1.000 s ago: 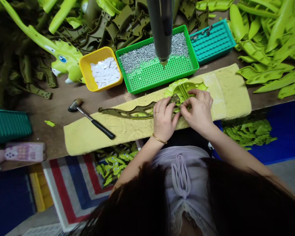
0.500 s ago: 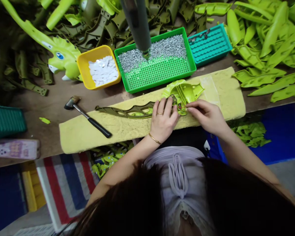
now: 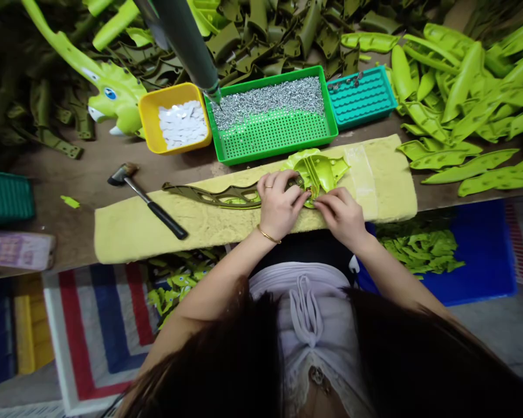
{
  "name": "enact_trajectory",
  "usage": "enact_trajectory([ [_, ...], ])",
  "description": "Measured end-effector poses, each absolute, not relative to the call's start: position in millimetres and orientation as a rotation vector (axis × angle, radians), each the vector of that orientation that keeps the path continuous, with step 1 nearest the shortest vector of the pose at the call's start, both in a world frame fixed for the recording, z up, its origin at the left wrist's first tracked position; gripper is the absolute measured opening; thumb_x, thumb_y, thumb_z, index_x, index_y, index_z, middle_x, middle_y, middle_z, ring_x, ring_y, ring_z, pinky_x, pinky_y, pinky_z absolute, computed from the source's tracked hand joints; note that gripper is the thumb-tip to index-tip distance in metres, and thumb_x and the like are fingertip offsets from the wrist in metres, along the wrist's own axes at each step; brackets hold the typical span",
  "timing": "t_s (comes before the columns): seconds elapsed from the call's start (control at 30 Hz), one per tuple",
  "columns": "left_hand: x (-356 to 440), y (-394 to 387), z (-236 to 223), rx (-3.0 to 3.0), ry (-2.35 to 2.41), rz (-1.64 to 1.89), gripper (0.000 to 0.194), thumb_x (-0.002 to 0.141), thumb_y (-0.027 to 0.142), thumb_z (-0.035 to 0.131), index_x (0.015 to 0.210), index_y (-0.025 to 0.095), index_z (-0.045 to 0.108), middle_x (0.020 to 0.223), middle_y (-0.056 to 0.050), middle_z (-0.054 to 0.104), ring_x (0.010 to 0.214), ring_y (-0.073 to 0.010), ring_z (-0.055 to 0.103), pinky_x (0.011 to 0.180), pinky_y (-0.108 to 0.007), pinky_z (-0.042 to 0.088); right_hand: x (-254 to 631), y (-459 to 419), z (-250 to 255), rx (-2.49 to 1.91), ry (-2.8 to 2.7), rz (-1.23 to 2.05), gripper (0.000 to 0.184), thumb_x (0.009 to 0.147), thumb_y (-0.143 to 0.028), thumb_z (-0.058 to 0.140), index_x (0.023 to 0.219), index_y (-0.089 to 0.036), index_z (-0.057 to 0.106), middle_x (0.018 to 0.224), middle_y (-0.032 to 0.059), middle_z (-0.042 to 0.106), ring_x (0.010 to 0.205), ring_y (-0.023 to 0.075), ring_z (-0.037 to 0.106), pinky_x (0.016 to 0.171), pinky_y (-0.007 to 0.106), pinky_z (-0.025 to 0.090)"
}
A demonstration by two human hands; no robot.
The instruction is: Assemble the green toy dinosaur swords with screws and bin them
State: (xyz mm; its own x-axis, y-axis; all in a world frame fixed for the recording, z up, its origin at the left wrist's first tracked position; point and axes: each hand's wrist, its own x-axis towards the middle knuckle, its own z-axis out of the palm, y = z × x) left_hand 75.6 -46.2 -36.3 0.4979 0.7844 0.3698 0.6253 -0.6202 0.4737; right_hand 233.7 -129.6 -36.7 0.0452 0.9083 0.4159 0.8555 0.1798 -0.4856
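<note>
A long olive-brown plastic strip [image 3: 218,195] with cut-outs lies on the yellow cloth pad. Its right end meets a bright green dinosaur-head shell [image 3: 329,168], which lies with its hollow, ribbed side up. My left hand [image 3: 281,203] is closed over this joint, fingers curled on the strip's end and fingertips at the shell's lower part. At the lower edge of the shell, my right hand [image 3: 342,217] pinches with thumb and forefinger. Whatever is between those fingertips is too small to make out. Both hands nearly meet there.
A hammer [image 3: 150,200] rests partly on the yellow pad [image 3: 387,174]. Behind stand a yellow tub [image 3: 147,125] of white pieces, a green tray [image 3: 261,142] of screws and a teal tray [image 3: 364,101]. A screwdriver [image 3: 192,52] hangs over the green tray. Green shells [image 3: 470,93] pile at right.
My left hand's fingers have curled, where they lay flatter before. My right hand has drawn in closer to the left. The view has shifted, and the hanging screwdriver now appears farther left.
</note>
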Motion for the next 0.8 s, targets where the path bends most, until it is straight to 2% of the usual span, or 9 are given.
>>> enact_trajectory([
  [0.17,73.1,-45.3,-29.7,2.429,1.115,0.772,0.019,0.09,0.034,0.059,0.078,0.021,0.065,0.115,-0.008,0.065,0.11,-0.0242,0.055,0.095,-0.043,0.037,239.5,-124.0,-33.4,-1.579,-1.984,-0.15,0.008,0.088,-0.021,0.06,0.091,-0.016,0.066,0.082,0.0055,0.065,0.075,0.014,0.062,0.065,0.023,0.052],
  [0.27,79.8,-46.1,-29.1,2.333,1.219,0.806,0.022,0.087,0.035,0.063,0.072,0.02,0.063,0.11,-0.007,0.064,0.107,-0.0239,0.056,0.095,-0.044,0.036,245.9,-120.3,-27.9,-1.513,-2.108,-0.2,0.009,0.089,-0.02,0.058,0.091,-0.016,0.066,0.084,0.0058,0.068,0.077,0.0141,0.063,0.067,0.023,0.051],
  [0.47,86.9,-43.1,-33.5,2.294,1.298,0.822,0.025,0.083,0.036,0.068,0.065,0.02,0.06,0.109,-0.006,0.063,0.106,-0.0243,0.055,0.094,-0.045,0.035,250.9,-111.4,-19.1,-1.604,-2.274,0.142,0.024,0.095,-0.024,0.046,0.09,-0.018,0.068,0.088,0.0072,0.067,0.075,0.0152,0.062,0.064,0.027,0.05],
  [0.6,74.8,-40.7,-28.5,2.343,1.167,0.756,0.018,0.085,0.033,0.064,0.072,0.02,0.064,0.114,-0.008,0.062,0.11,-0.0253,0.054,0.095,-0.045,0.036,251.7,-109.8,-17.8,-1.578,-2.177,0.361,0.023,0.095,-0.026,0.046,0.102,-0.018,0.066,0.094,0.0083,0.065,0.084,0.017,0.063,0.073,0.03,0.053],
  [0.8,57.0,-36.9,-27.0,2.431,0.94,0.708,0.011,0.087,0.025,0.058,0.084,0.02,0.067,0.124,-0.01,0.06,0.114,-0.0255,0.053,0.096,-0.045,0.039,247.2,-106.9,-19.7,-1.637,-2.089,0.414,0.016,0.092,-0.022,0.048,0.094,-0.018,0.064,0.09,0.0076,0.062,0.085,0.0182,0.062,0.073,0.03,0.053],
])
